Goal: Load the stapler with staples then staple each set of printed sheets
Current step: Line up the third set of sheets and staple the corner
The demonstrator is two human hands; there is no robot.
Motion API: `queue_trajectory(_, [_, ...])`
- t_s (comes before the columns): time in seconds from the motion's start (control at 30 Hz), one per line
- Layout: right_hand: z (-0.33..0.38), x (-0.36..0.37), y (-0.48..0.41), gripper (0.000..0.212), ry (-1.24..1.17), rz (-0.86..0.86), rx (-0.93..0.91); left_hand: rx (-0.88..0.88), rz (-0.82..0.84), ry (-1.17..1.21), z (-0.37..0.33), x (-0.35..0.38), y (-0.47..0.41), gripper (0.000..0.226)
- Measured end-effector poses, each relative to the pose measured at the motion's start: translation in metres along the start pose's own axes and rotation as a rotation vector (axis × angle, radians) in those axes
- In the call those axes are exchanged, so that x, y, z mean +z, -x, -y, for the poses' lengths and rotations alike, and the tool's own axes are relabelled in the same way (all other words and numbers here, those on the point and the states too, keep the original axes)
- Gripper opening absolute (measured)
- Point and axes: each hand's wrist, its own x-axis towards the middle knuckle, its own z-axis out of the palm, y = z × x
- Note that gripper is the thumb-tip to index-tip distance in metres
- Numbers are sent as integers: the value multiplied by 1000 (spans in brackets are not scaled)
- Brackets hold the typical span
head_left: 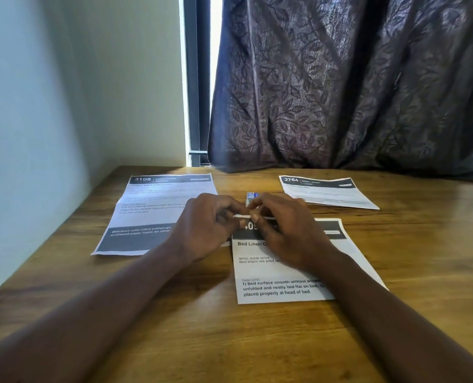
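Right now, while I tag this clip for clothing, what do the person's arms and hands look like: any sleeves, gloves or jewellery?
The left forearm and right forearm are bare as far as the picture shows, with no sleeve in view. The left hand and right hand wear no gloves. No watch, bracelet or ring is visible on the sides that face the camera.

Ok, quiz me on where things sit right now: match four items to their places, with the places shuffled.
Things:
1. sheet 3108
2. sheet 2764
3. staple strip
4. small box

Places:
A. pinched between the left hand and the right hand
B. right side of the table, towards the curtain
C. left side of the table
D. on the table just beyond the hands

Pairs: 1-C, 2-B, 3-A, 4-D
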Motion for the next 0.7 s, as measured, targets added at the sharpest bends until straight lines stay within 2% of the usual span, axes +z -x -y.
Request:
queue_trajectory(0.13, [-2, 7, -1, 13, -195, 20, 11, 2, -3, -28, -2, -1, 0, 20])
queue_trajectory(0.2, [-4, 8, -1, 8, -177, 25, 25, 10, -20, -62, -1, -3, -1, 21])
queue_trajectory(0.3, [-7, 8, -1, 3, -127, 25, 61, 56, -151, -203, 0, -11, -4, 21])
queue_trajectory(0.37, [-8, 8, -1, 2, -111, 23, 87, 85, -191, -338, 5, -17, -6, 30])
queue_trajectory(0.53, [-8, 6, 0, 1, -111, 49, 105, -3, -19, -567, 17, -15, -12, 48])
queue_trajectory(0.7, [-5, 4, 0, 5, -143, 57, 81, -53, 12, -570, 21, -16, -15, 32])
